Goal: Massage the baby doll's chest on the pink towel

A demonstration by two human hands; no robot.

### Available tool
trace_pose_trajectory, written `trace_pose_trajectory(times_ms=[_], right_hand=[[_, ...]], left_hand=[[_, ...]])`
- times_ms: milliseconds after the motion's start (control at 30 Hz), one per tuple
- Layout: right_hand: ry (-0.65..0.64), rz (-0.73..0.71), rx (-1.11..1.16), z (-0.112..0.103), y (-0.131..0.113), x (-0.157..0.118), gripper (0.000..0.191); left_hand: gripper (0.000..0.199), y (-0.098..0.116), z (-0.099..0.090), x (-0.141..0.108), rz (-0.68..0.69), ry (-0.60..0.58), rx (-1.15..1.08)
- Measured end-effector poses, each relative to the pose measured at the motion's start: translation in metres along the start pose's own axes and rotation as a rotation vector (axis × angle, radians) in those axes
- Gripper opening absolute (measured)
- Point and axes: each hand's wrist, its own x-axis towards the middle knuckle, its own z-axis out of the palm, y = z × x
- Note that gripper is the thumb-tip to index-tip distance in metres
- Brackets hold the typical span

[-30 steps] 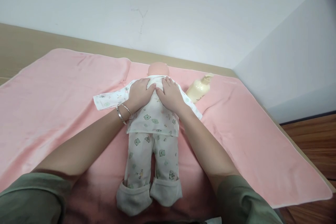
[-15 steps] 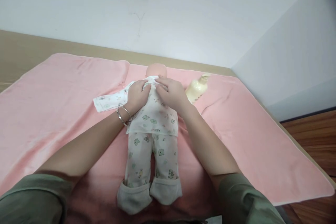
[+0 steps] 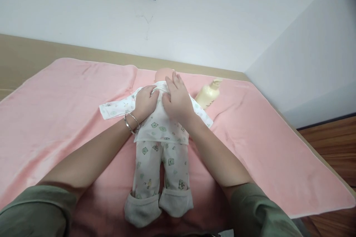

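Observation:
A baby doll lies stretched out with its bald head (image 3: pixel 164 74) away from me; which way its face points, I cannot tell. It wears a white print shirt (image 3: pixel 161 129) and matching trousers (image 3: pixel 148 170) with turned-up cuffs. My left hand (image 3: pixel 146 102), a silver bangle at its wrist, rests on the shirt near the left shoulder, thumb apart from the fingers. Over the upper right side of the shirt is my right hand (image 3: pixel 179 100), its fingers straight and spread toward the head. Neither hand grasps anything visible. The right hand hides part of the shirt.
A pink blanket (image 3: pixel 267 148) is spread under the doll on a wooden surface (image 3: pixel 25 53). Right of the head, a pale yellow pump bottle (image 3: pixel 208 94) lies tilted on the blanket. A white wall (image 3: pixel 200 18) rises behind, with another on the right.
My right hand has turned and its fingers have straightened toward the head, uncovering the shirt's right sleeve. My left hand and the doll stay in place.

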Motion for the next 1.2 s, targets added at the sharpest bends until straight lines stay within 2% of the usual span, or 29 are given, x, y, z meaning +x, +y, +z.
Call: trace_pose_trajectory(times_ms=[100,267,367,533,600,700,800,933,1033,1100,1200], right_hand=[[0.001,0.036,-0.017,0.005,0.002,0.001,0.063],[-0.117,0.033,-0.024,0.026,0.018,0.006,0.058],[-0.099,0.032,0.017,0.022,0.019,0.007,0.06],[0.028,0.024,0.091,0.01,0.011,0.004,0.063],[0.023,0.038,0.058,0.013,0.011,0.004,0.063],[-0.054,0.093,-0.003,0.021,0.013,0.004,0.061],[-0.08,0.13,0.005,0.02,0.015,0.005,0.06],[-0.008,0.115,0.079,0.008,0.013,0.005,0.061],[0.056,0.121,0.111,0.007,0.012,0.004,0.062],[0.013,0.117,0.08,0.011,0.01,0.004,0.059],[-0.144,0.102,0.033,0.013,0.005,0.003,0.055]], left_hand=[[0.048,0.0,0.0,0.0,-0.012,0.004,0.0],[0.048,-0.003,0.001,0.002,0.005,0.013,0.011],[0.051,-0.004,0.001,0.001,0.002,0.011,0.004],[0.052,-0.002,0.001,0.0,-0.009,0.007,-0.013],[0.051,-0.002,0.001,0.0,-0.005,0.006,-0.016],[0.05,-0.001,0.001,0.0,-0.007,0.009,0.009],[0.049,-0.002,0.0,0.0,-0.015,0.003,0.02],[0.047,-0.001,0.0,0.0,-0.03,-0.001,0.003],[0.048,-0.001,-0.001,-0.001,-0.041,0.002,-0.008],[0.048,-0.001,-0.001,-0.001,-0.039,0.002,-0.009],[0.049,-0.002,0.0,0.0,-0.027,0.001,-0.011]])
